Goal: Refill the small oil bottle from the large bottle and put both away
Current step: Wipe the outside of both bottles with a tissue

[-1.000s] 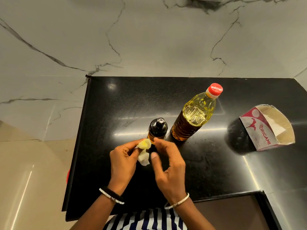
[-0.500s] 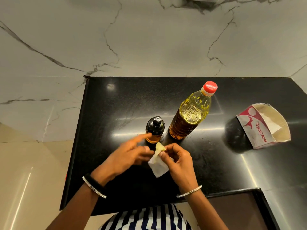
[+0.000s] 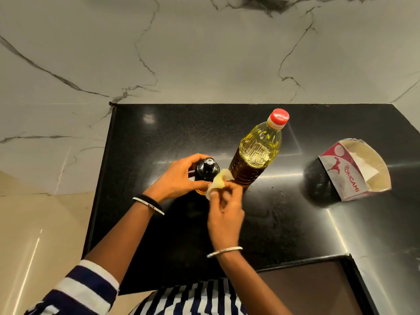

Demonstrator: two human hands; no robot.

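Two bottles stand upright on the black bench (image 3: 145,142), just beside each other near its middle: the small oil bottle (image 3: 207,170), with its dark pourer top on, and the large bottle (image 3: 254,158) to its right, with its red cap (image 3: 280,115) on the neck. The left hand (image 3: 179,178) is wrapped round the small oil bottle from the left, fingers curled behind it and thumb across the front, steadying it on the bench. The right hand (image 3: 225,214) is blurred, but its fingertips pinch a crumpled, yellow-stained tissue (image 3: 219,181) against the near right side of the small oil bottle, between the two bottles.

With both bottles closed and a tissue at work on the small one, the pouring looks finished, and this reads as the clean-up of oil that ran down the outside. A band of amber shows low on the small oil bottle, but its dark top hides how full it is. The large bottle holds oil up to its shoulder.

What looks left is to finish the wipe, get rid of the tissue, and carry both bottles off the bench to wherever they are kept, which is not in view. An open tissue box (image 3: 341,178) sits well apart at the right of the bench, and neither hand is near it
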